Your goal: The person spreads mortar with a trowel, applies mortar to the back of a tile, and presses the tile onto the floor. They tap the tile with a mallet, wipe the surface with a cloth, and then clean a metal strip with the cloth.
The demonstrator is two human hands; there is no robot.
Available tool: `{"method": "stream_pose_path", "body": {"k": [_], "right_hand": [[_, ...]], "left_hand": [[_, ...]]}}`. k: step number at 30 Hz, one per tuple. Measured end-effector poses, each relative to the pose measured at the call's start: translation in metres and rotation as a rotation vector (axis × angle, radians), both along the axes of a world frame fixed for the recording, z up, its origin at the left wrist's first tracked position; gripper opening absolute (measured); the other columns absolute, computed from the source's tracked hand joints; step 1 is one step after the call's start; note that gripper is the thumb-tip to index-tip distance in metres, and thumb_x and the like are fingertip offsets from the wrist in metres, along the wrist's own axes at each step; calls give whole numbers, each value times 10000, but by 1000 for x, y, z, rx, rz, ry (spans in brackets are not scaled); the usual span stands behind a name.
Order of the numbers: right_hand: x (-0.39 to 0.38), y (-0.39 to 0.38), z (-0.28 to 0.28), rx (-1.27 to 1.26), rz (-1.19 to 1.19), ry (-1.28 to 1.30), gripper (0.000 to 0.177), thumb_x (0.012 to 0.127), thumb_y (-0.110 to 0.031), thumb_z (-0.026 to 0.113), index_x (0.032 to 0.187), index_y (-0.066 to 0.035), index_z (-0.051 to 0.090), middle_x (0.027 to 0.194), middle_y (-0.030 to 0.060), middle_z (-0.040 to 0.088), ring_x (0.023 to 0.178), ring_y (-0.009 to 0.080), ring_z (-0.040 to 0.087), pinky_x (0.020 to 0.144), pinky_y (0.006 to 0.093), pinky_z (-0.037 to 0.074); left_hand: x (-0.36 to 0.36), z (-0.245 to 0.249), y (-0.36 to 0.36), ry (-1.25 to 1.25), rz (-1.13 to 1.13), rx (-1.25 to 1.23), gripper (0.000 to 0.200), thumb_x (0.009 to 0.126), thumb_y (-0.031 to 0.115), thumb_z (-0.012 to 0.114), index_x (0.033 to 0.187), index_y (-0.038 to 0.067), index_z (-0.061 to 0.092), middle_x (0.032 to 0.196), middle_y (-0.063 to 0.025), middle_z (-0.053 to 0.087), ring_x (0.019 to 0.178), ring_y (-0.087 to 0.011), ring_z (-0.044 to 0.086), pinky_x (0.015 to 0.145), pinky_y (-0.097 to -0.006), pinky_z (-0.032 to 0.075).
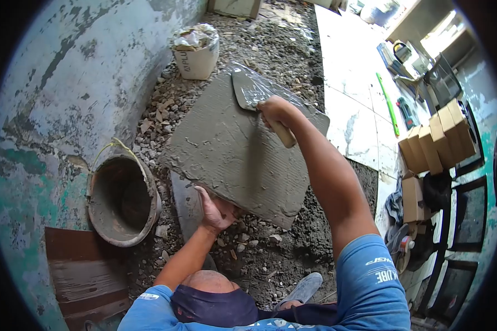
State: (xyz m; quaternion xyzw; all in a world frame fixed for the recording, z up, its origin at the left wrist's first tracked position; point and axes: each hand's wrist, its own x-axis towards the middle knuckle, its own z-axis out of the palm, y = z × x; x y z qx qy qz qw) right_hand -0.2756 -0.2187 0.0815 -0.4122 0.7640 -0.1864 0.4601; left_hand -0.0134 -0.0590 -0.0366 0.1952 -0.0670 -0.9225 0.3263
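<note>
A large square tile is tilted up before me, its upward face coated in wet grey mortar with faint ridges. My left hand grips its lower edge from beneath; the fingers go out of sight under it. In my right hand is a trowel, the fingers wrapped round its wooden handle. The trowel's blade lies against the mortar near the tile's far edge. To the left, a mortar-stained bucket with a yellow handle stands tilted toward me.
White marbled tiles cover the floor at right. Gravel lies along the left wall. A white container stands on it. Cardboard boxes, a green level and a brown board are around.
</note>
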Motion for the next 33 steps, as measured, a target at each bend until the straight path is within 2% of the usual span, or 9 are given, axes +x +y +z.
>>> {"method": "stream_pose_path", "body": {"k": [5,10,14,16,17,21,25,29,33], "right_hand": [[50,-28,14,46,30,53,335,928,-243,505,734,12,604,536,104,567,531,223,594,502,389,495],[65,26,11,-26,551,234,353,964,-265,468,782,28,546,606,89,563,451,198,553,427,365,465],[117,90,44,195,488,236,406,1002,-315,446,854,31,597,621,94,590,523,190,589,529,379,496],[134,108,46,208,588,229,365,989,-300,475,879,20,610,618,114,593,533,233,588,559,381,492],[143,115,47,136,684,245,352,977,-299,494,896,19,621,641,133,613,564,269,607,578,394,496],[187,110,29,-271,1115,257,366,921,-326,572,933,32,646,743,205,663,707,358,661,665,436,516],[256,78,41,-307,1102,218,330,848,-301,654,835,28,674,798,213,675,777,358,675,687,449,540],[308,45,55,-431,1907,458,243,801,-241,643,832,-6,694,808,203,682,781,364,675,687,442,539],[324,44,15,-210,1472,228,201,757,-180,625,844,-12,690,788,200,671,789,373,671,695,448,533]], "left_hand": [[2,-3,-1,-24,-57,-49,1134,663,957,205,1499,193,270,1500,-77,367,1361,-322,341,1072,-535,303],[4,-11,-3,111,-54,10,1152,670,948,179,1503,156,258,1507,-93,357,1354,-315,367,1081,-497,326],[2,-40,-2,142,-95,-15,1141,684,938,175,1460,117,327,1419,-108,469,1276,-288,474,1034,-490,404],[-4,-33,-4,1131,-55,47,1015,762,882,239,1397,106,397,1357,-83,521,1243,-248,507,1022,-473,427],[1,-42,-1,183,-62,-101,796,845,754,383,1337,133,455,1322,-72,540,1218,-223,525,1002,-447,450],[-1,-62,12,197,23,60,636,893,603,466,1316,128,470,1310,-31,550,1186,-216,549,997,-419,448],[-5,-77,15,230,-12,-8,659,874,586,525,1330,112,477,1347,-55,531,1241,-236,506,1036,-437,409],[-4,-68,12,459,-36,27,685,862,582,534,1333,88,481,1350,-102,523,1264,-259,478,1062,-463,374],[-9,-85,15,360,-21,-37,719,843,608,552,1321,74,492,1362,-89,520,1246,-243,492,1036,-462,400]]}}
